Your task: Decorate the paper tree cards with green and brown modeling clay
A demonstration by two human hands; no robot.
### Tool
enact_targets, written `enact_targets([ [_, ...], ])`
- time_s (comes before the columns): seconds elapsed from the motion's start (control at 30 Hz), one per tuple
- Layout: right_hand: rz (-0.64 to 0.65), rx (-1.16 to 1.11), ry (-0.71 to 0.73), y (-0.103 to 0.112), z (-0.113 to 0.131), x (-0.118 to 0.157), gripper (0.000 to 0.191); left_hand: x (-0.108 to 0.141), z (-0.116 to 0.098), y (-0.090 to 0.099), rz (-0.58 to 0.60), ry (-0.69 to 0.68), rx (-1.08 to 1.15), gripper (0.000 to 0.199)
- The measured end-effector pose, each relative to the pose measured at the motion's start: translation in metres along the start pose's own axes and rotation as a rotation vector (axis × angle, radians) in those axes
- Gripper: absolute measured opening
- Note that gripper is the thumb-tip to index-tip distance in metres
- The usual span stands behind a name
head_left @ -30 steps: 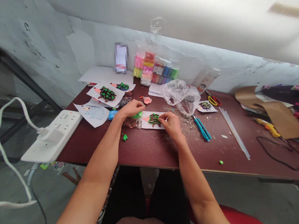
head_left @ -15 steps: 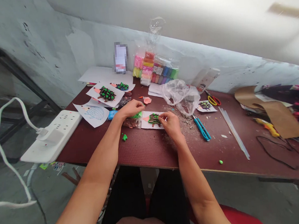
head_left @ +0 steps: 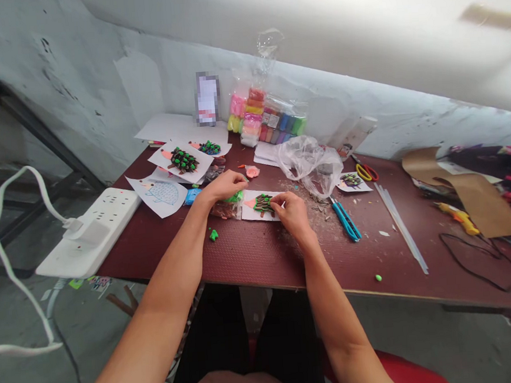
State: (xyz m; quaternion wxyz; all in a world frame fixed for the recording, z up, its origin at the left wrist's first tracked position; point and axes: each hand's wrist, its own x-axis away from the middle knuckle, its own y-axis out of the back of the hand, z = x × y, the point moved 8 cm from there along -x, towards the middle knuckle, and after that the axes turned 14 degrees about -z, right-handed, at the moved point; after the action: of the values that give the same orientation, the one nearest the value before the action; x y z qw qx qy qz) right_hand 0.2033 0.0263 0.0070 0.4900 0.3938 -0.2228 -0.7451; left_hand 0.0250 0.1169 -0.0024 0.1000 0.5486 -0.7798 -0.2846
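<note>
A hedgehog card (head_left: 261,205) lies back from the front edge of the table (head_left: 260,253), between our right hand (head_left: 292,210), fingertips narrowed at the hedgehog's right side, and our left hand (head_left: 226,185), also pinched narrow, by green clay (head_left: 235,197) just left of the card. We cannot tell whether either hand holds anything.

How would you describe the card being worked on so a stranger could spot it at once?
On the dark red table, find the gap between the left hand and the right hand. The white card there shows a pink-faced hedgehog with green and dark spines. Unlike the other cards, it lies between the hands.
</note>
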Motion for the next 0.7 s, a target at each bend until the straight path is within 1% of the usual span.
enact_targets([
  [0.2,0.017,0.010,-0.003,-0.0007,0.0015,0.0010,0.013,0.0008,-0.0009,0.0007,-0.003,0.003,0.008,0.026],
  [0.43,0.015,0.049,0.016,0.0007,0.0035,0.0017,0.018,0.0008,0.0008,0.0003,-0.006,0.002,-0.003,0.026],
  [0.7,0.014,0.038,-0.005,-0.0015,-0.0010,0.0009,0.012,-0.0006,0.0023,0.0005,-0.005,-0.001,-0.004,0.025],
])
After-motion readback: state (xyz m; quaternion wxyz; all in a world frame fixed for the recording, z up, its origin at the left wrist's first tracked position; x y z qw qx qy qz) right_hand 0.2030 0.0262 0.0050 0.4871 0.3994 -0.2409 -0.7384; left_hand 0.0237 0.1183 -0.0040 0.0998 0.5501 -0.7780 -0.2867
